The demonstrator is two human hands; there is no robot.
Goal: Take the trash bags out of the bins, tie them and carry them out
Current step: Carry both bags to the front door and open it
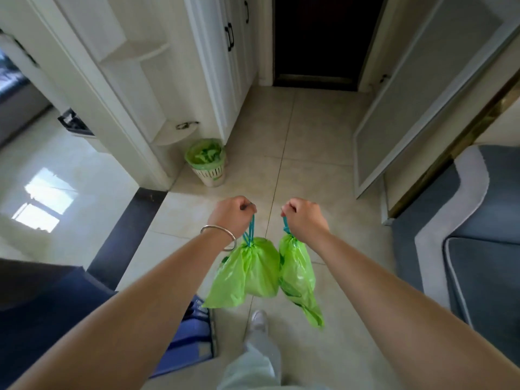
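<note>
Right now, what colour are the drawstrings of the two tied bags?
Blue-teal drawstrings on bright green bags, shown in the head view.

A dark closed door point(316, 38) ends the hall of beige floor tiles point(309, 130). Left of it stand white panelled cabinets point(225, 66); right, a grey-blue upholstered sofa point(484, 249). Window light glares far left.

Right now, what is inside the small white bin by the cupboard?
The white bin holds a green liner, folded over its rim and crumpled inside. Whether trash lies in or under it cannot be seen. Both hands already hold tied bags.
</note>
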